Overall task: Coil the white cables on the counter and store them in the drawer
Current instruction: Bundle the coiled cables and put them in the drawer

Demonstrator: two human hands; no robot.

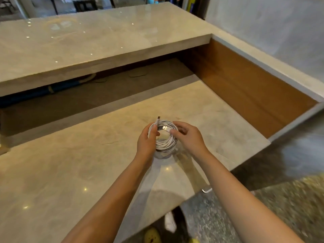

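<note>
A white cable [164, 143] wound into a round coil is held just above the marble counter [70, 172]. My left hand [146, 140] grips the coil's left side, with one small plug end sticking up past its fingers. My right hand [187, 137] pinches the other end near its metal USB plug, which lies across the top of the coil. No drawer is in view.
A higher marble ledge [87, 42] runs along the back, with a dark gap and a blue object [57, 89] beneath it. A brown wooden panel [254, 92] closes the right side. The counter's edge drops to a speckled floor [263, 216] at the lower right.
</note>
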